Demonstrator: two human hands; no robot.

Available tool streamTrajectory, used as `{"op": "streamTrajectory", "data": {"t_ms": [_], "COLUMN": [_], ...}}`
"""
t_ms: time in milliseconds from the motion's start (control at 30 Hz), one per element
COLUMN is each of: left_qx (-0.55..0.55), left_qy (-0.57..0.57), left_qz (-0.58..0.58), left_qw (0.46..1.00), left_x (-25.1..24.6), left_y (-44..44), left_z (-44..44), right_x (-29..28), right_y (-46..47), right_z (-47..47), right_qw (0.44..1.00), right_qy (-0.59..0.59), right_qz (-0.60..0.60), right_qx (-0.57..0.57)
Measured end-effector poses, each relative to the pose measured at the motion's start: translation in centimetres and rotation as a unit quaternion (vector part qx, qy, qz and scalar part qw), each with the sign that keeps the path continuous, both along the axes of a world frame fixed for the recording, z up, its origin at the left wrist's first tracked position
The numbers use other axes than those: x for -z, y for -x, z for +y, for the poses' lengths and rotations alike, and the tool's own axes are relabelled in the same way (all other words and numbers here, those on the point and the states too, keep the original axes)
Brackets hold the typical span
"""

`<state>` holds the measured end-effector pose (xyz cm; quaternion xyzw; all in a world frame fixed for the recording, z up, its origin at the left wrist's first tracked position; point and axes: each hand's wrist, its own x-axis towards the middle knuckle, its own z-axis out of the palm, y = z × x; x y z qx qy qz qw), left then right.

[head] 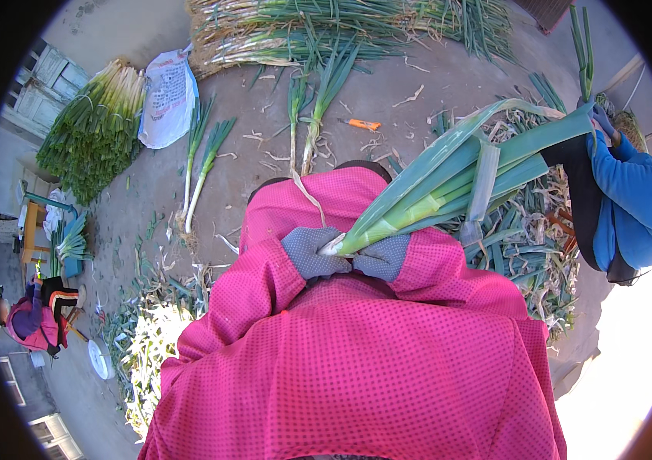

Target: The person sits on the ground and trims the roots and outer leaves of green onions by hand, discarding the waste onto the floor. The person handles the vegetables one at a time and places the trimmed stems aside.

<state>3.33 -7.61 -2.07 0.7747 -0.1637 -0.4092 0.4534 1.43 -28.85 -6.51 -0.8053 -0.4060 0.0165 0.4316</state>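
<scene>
Both hands wear grey dotted gloves and meet over my lap. My left hand (315,252) is closed around the pale lower end of a large green onion (412,210), whose broad leaves fan up to the right. Against the underside of the same stalk rests my right hand (382,256), its fingers curled and partly hidden; whether it grips is unclear. A dry peeled strip (309,192) lies over my knee. Beyond my knees two green onions (315,123) lie on the floor, near an orange-handled knife (364,124).
Long onion heaps (303,34) lie at the far side. Two onions (202,172) and a tied upright bundle (96,126) are at left, beside a white sack (169,98). Leaf trimmings (527,236) pile at right, near a person in blue (636,195). Another person (35,322) sits far left.
</scene>
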Motion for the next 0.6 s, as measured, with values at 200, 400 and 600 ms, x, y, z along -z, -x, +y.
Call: {"op": "streamTrajectory", "data": {"t_ms": [200, 400, 600], "left_qx": [0.003, -0.135, -0.201], "left_qy": [0.082, -0.049, -0.034], "left_qz": [-0.007, 0.077, 0.1], "left_qw": [0.997, 0.987, 0.974], "left_x": [-0.4, -2.1, -1.2], "left_y": [0.2, -1.9, -1.9], "left_z": [-0.3, 5.5, 7.2], "right_x": [-3.8, -6.5, 6.0], "right_y": [0.5, 2.7, 9.2], "right_z": [-0.8, -17.3, -32.4], "right_qw": [0.98, 0.895, 0.749], "right_qy": [0.173, 0.291, 0.511], "right_qz": [0.096, 0.201, 0.242], "right_qx": [-0.031, 0.274, 0.345]}}
